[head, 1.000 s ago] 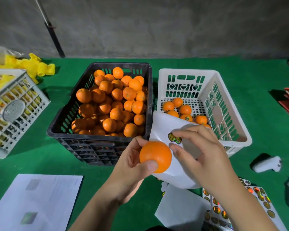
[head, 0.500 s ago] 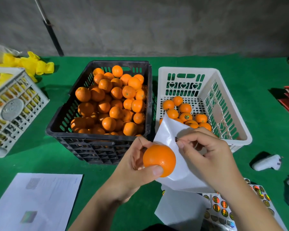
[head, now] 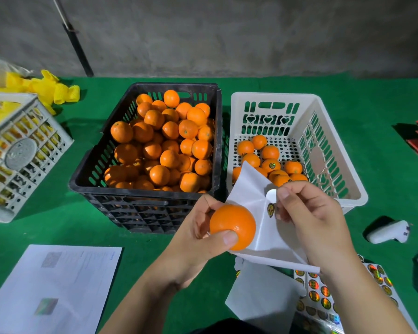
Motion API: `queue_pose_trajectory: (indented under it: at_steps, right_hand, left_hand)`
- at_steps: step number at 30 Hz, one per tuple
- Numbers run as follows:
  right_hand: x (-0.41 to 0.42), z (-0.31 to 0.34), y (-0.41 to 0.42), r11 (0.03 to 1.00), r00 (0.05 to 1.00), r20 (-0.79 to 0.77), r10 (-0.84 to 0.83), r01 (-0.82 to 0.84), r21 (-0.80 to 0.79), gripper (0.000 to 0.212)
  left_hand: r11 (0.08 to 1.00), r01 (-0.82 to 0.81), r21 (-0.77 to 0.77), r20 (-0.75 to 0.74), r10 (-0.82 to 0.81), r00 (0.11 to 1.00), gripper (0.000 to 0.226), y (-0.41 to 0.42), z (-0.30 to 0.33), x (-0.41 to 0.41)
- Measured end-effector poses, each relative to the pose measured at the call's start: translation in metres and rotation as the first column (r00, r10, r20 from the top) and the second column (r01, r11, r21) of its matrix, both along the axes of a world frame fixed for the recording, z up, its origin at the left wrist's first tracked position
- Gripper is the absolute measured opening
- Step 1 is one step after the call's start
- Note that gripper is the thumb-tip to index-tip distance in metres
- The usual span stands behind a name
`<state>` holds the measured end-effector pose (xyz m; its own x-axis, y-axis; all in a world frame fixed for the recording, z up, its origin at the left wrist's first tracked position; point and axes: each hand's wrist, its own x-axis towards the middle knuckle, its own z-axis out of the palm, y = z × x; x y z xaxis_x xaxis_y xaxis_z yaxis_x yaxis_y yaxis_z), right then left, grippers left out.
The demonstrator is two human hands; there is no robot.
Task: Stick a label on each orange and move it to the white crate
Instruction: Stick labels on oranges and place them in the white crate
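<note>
So the right hand [head: 309,213] has just peeled a label [head: 271,196] off the backing sheet [head: 256,213], pinching it right above the orange [head: 232,227] gripped in the left hand [head: 198,237]. A second ago it was still stuck down. Sticking comes next, then the white crate [head: 348,189] just behind.

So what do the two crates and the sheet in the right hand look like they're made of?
Black crate: moulded plastic, matte, with slotted and lattice walls. White crate: moulded plastic, slightly glossy, with heart cutouts and a perforated floor. Label sheet: probably glossy release paper, creased and bending in the right hand.
</note>
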<state>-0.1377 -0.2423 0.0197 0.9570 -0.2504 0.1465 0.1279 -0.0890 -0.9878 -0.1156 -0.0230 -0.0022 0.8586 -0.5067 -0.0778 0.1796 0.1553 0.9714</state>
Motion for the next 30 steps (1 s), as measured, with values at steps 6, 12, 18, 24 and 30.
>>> queue_pose_trajectory:
  at_steps: [6,12,18,24,30]
  right_hand:
    - [-0.001,0.006,-0.009,0.954,0.988,-0.057,-0.145,0.155,0.256,0.035]
    - [-0.019,0.022,0.01,0.956,0.97,0.241,-0.017,0.086,-0.281,0.008]
    - [-0.023,0.01,0.028,0.778,0.928,0.344,0.146,0.107,-0.62,0.017]
    - [-0.028,0.004,0.022,0.684,0.939,0.189,0.287,-0.063,-0.727,0.055]
    - [-0.021,-0.011,0.031,0.67,0.95,0.217,0.223,0.012,-0.742,0.07]
  left_hand:
    - [0.998,-0.052,-0.043,-0.045,0.05,0.998,0.031,0.003,-0.007,0.002]
    - [0.995,-0.088,0.04,-0.013,0.088,0.996,0.029,-0.002,-0.012,0.002]
    - [0.99,-0.142,-0.007,0.02,0.142,0.99,0.032,-0.008,-0.013,0.0]
    - [0.984,-0.158,-0.08,-0.064,0.153,0.986,0.053,-0.008,-0.006,-0.003]
    - [0.977,-0.207,-0.058,-0.179,0.194,0.965,0.085,-0.02,-0.004,-0.009]
